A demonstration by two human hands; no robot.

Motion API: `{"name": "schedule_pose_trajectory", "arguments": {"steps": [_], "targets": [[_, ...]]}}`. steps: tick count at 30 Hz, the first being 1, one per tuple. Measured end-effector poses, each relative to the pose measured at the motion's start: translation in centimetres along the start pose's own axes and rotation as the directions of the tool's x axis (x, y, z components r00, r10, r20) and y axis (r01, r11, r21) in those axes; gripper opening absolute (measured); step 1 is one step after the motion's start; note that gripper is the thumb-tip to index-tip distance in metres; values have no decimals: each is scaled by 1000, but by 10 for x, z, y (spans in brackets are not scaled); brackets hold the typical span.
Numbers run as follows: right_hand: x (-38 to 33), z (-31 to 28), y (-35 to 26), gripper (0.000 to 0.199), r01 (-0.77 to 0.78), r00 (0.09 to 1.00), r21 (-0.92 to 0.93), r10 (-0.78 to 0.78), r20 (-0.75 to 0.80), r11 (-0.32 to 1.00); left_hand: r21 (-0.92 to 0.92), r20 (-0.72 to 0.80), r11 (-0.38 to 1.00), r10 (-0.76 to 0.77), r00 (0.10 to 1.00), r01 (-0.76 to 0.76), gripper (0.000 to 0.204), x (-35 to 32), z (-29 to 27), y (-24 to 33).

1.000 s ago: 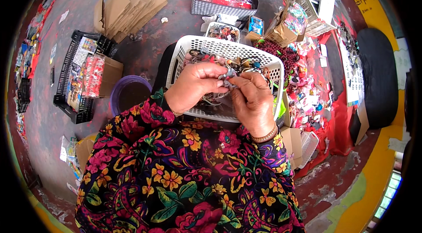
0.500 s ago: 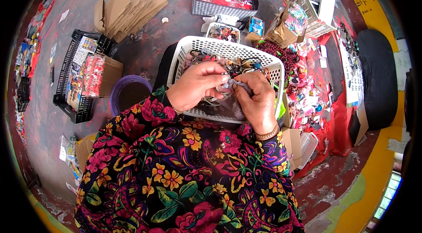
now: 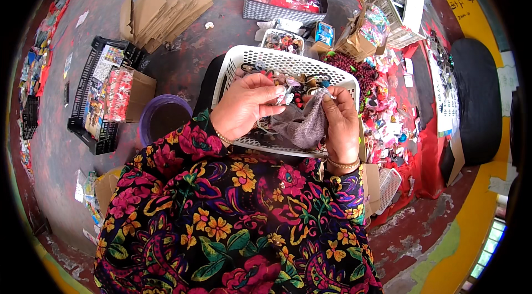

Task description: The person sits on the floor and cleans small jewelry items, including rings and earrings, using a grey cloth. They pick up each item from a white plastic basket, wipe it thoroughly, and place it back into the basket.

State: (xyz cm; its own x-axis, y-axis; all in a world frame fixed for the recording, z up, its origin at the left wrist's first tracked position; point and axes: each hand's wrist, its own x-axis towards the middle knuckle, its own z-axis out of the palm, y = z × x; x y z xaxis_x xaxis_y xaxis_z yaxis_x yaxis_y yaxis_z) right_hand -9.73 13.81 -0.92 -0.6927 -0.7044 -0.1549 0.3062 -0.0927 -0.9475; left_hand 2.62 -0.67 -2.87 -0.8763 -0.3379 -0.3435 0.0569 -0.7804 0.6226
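Observation:
A white plastic basket (image 3: 336, 76) full of small hair ties and trinkets stands in front of me. Above it, my left hand (image 3: 244, 106) pinches a small pale, shiny ornament (image 3: 286, 96) between thumb and fingers; its exact kind is too small to tell. A fuzzy grey-purple knitted cloth (image 3: 308, 128) hangs in loose folds over the basket's near side. The top of this cloth is gripped in my right hand (image 3: 342, 125), thumb against fingers. Whether the ornament is joined to the cloth, I cannot tell.
Left of the basket are a purple bucket (image 3: 147, 123) and a black crate (image 3: 77, 119). Flattened cardboard (image 3: 166, 8) lies farther off. Beyond the basket sit a small white basket (image 3: 284, 34) and a patterned box (image 3: 277, 12). Loose trinkets (image 3: 390, 128) cover the right side.
My right hand has moved right and turned its fingers upward. The knitted cloth, bunched before, now hangs spread out. The pale ornament shows more clearly at my left fingertips.

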Motion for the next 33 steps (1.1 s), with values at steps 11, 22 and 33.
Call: {"name": "schedule_pose_trajectory", "arguments": {"steps": [11,22,33], "targets": [[-4,-6,-26,12,450,825,-773,-539,168,447,43,79,999,-16,997,13,8,-6,10,14],[-9,-33,-82,9,148,988,193,-152,7,970,146,118,988,25,993,-42,6,-14,32,40],[-27,-16,-125,29,326,945,129,-320,-63,936,71,162,997,-29,986,17,6,1,32,38]]}}
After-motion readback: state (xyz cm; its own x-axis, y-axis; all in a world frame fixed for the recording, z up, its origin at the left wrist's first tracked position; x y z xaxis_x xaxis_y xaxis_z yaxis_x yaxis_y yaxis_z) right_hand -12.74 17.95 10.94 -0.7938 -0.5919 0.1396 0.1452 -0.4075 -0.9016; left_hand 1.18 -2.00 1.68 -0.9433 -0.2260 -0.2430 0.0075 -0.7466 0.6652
